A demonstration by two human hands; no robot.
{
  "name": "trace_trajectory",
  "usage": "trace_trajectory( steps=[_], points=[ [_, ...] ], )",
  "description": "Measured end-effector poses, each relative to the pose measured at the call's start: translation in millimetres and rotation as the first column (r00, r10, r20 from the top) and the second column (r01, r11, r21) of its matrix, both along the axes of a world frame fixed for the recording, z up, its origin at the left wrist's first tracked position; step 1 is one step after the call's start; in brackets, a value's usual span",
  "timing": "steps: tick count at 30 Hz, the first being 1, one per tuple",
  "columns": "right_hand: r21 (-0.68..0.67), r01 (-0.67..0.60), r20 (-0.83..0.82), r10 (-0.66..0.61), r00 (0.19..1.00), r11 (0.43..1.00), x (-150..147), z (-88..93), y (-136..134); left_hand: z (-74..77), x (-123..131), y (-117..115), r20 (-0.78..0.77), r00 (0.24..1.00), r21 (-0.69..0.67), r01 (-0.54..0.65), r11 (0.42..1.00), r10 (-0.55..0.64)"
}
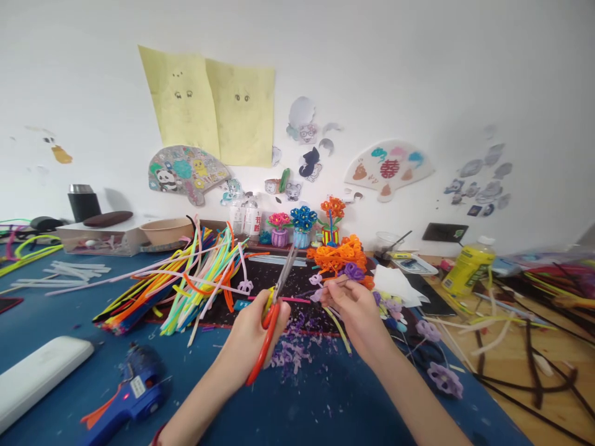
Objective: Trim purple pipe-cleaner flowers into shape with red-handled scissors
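Observation:
My left hand [255, 331] is wrapped round a pair of scissors [264, 353] with orange-red handles, its blades pointing up and away. In my right hand [351, 310], thumb and fingers pinch a small purple pipe-cleaner flower [318, 285] on a thin stem. A darker purple flower [353, 271] shows just behind those fingers. Between and below both hands, purple fuzz clippings [292, 350] lie scattered over the dark mat and blue table cover. To the right of my right wrist lie more pale purple flowers [445, 379] on wire stems.
A heap of coloured pipe cleaners [199, 279] lies at left, with a blue glue gun [132, 393] nearer me. Orange pipe-cleaner flowers [341, 253] and small potted flowers [303, 226] stand at the back. A yellow bottle [469, 266] is at right, near white paper [397, 285].

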State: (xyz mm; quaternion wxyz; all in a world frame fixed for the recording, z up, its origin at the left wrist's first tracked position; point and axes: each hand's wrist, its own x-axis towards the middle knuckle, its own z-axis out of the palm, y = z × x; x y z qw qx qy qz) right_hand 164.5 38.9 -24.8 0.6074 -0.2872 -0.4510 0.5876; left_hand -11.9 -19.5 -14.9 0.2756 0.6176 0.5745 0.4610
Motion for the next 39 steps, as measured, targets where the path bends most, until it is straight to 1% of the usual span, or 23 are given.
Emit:
trace_trajectory(
  steps=[1,2,4,5,9,12,17,21,24,33,39],
  points=[
    [0.004,0.012,-0.011,-0.012,1.000,1.000,2,1.7,1,1.0,-1,0,-0.118,0.992,0.008,-0.033,0.999,0.034],
    [0.013,0.022,-0.012,-0.022,1.000,1.000,5,3.5,2,2.1,-2,-1,-0.250,0.965,0.022,-0.073,0.997,0.076],
    [0.045,0.051,0.013,-0.051,0.999,0.998,9,6.6,4,4.1,-4,-2,-0.482,0.860,0.064,-0.153,0.986,0.165],
    [0.062,0.066,0.030,-0.068,0.997,0.996,11,7.6,4,4.8,-5,-2,-0.552,0.812,0.078,-0.177,0.981,0.191],
    [0.104,0.097,0.058,-0.104,0.993,0.990,17,8.4,7,5.1,-8,-1,-0.721,0.661,0.110,-0.183,0.977,0.205],
    [0.119,0.093,0.061,-0.101,0.993,0.989,19,8.7,8,4.9,-8,0,-0.778,0.598,0.116,-0.168,0.979,0.195],
    [0.125,0.084,0.052,-0.091,0.994,0.989,21,12.3,6,7.9,-6,0,-0.797,0.584,0.060,-0.178,0.982,0.154],
    [0.109,0.067,0.055,-0.073,0.996,0.992,22,15.4,4,9.3,-6,-2,-0.798,0.592,0.036,-0.147,0.988,0.117],
    [0.089,0.057,0.028,-0.060,0.998,0.994,23,16.4,4,9.1,-7,-2,-0.801,0.591,0.016,-0.143,0.990,0.098],
    [0.049,0.030,-0.022,-0.029,0.999,0.998,25,15.6,5,8.2,-10,0,-0.804,0.587,0.022,-0.131,0.991,0.095],
    [0.038,0.017,-0.040,-0.015,0.999,0.999,25,15.1,6,8.6,-10,0,-0.797,0.598,0.009,-0.123,0.992,0.081]
  ],
)
